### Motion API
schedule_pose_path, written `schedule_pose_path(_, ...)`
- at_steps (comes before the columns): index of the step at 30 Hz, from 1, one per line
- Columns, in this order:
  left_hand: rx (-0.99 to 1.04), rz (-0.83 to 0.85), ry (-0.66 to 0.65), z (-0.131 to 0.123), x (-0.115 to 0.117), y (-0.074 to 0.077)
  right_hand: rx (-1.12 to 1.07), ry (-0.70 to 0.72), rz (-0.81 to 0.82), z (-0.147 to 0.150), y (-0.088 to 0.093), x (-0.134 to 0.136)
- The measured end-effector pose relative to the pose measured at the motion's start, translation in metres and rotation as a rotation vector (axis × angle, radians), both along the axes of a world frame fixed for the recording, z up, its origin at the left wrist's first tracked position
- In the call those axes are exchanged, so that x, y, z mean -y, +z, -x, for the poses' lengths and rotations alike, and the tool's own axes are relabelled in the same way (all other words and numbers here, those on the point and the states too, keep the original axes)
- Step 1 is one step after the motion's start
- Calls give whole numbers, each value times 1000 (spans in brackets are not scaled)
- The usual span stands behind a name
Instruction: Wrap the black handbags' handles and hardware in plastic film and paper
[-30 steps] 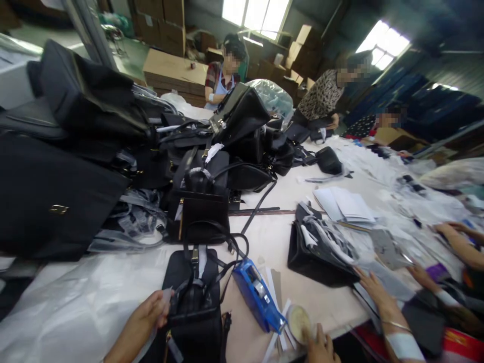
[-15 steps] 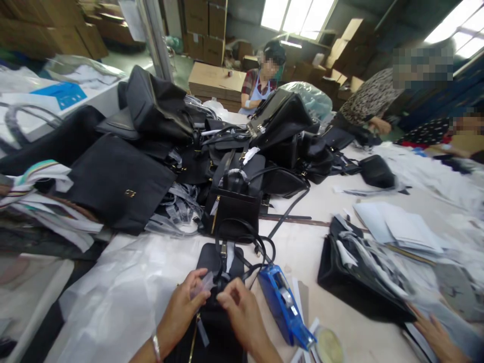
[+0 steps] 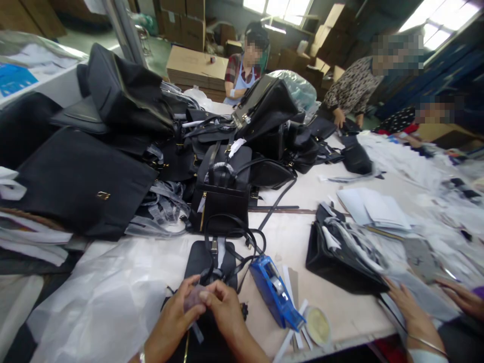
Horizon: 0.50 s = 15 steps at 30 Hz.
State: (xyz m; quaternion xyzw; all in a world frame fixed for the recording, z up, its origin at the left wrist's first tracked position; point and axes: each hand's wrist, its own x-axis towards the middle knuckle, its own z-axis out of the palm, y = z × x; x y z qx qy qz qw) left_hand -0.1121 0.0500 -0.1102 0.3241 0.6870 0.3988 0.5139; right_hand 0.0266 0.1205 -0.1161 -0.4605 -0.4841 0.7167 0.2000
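Over a small black backpack point(image 3: 206, 335) at the table's front edge, my two hands meet at a small piece of clear plastic film point(image 3: 193, 298). My left hand point(image 3: 170, 315) is closed around the film, which lies between thumb and fingers. Pinched against the film's right side, my right hand point(image 3: 229, 310) has thumb and fingertip together. The backpack's straps loop away behind my hands, and a zip with a wrapped pull shows below them. A blue tape dispenser point(image 3: 274, 292) stands just right of my right hand.
A pile of black bags point(image 3: 128, 96) fills the back. Sheer white wrapping point(image 3: 113, 297) lies at left. On the right are a roll of tape point(image 3: 316, 325), a stuffed black bag point(image 3: 340, 262) and a co-worker's hand point(image 3: 410, 307). Other people stand behind the table.
My right hand has moved in to the left and now meets the film in my left hand. The whole view has shifted, and more of the co-worker at right shows.
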Motion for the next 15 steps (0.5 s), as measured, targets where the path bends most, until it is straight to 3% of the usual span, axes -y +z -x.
schedule_pose_path(7, 461, 40, 10, -1, 7, -31, 149, 0, -48, -2, -3, 7)
schedule_pose_path(12, 491, 93, -46, 1, 22, -44, 48, 139, 79, -3, -17, 16)
schedule_pose_path(15, 409, 149, -53, 9, 35, -46, 139, 156, 52, -16, -25, 8)
